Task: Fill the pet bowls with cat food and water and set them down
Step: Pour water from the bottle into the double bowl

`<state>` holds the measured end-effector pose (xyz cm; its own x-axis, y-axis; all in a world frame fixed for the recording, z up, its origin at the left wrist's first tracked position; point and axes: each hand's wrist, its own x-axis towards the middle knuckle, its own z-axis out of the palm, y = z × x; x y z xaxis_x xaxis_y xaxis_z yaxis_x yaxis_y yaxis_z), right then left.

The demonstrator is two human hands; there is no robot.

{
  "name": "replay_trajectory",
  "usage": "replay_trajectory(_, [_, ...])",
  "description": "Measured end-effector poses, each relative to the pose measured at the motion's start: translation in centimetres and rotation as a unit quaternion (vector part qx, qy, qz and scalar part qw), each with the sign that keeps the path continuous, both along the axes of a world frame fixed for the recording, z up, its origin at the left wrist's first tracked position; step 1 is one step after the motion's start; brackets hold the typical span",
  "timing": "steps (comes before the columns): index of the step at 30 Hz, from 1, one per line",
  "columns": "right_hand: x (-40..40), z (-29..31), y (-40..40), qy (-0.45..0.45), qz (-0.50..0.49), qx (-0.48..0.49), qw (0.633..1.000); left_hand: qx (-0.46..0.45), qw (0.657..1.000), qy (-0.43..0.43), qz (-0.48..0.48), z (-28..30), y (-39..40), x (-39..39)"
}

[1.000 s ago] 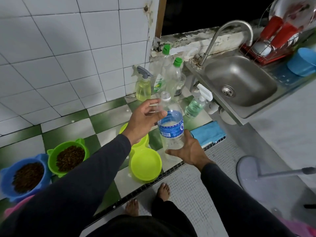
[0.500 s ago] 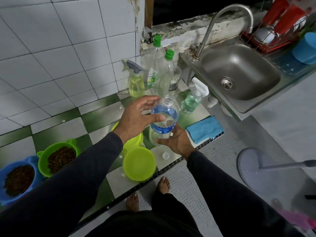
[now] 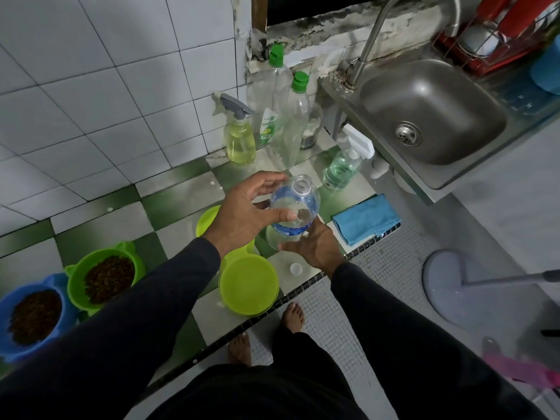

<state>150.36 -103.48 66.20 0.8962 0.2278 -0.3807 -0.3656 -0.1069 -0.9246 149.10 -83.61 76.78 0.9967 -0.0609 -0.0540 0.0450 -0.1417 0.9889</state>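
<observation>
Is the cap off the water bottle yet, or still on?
Off. The water bottle shows a bare open neck, held by the left hand and right hand. A small white cap lies on the counter beside it.

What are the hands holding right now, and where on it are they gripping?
Both hold the open water bottle: the left hand is wrapped round its upper body just below the neck, and the right hand cups its lower part.

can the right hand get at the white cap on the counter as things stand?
Probably not right away. The right hand is wrapped round the lower part of the water bottle. The white cap lies uncovered just beside that hand, so the way is free once it lets go; the left hand also holds the bottle.
</observation>
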Motion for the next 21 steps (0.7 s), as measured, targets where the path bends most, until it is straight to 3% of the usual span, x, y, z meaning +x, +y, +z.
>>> replay_trajectory(2, [-0.1, 0.0, -0.1, 0.021, -0.019, 0.049, 0.998, -0.002, 1.0, 0.005, -0.008, 0.0, -0.1, 0.0])
replay_trajectory(4, [-0.2, -0.1, -0.2, 0.009, -0.021, 0.033, 0.999, -0.001, 1.0, 0.009, -0.019, 0.1, -0.2, 0.0])
replay_trajectory(9, [-0.1, -1.1, -0.6, -0.057, 0.043, -0.196, 0.978, 0.019, 0.999, 0.017, -0.041, -0.1, -0.2, -0.3])
replay_trajectory(14, [-1.6, -1.8, -1.7, -0.055, 0.135, -0.436, 0.888, 0.014, 0.998, 0.027, -0.056, -0.7, -0.2, -0.6])
replay_trajectory(21, [-4.8, -3.8, -1.8, -0.08, 0.239, -0.45, 0.856, -0.011, 0.998, 0.028, -0.052, -1.0, -0.3, -0.5])
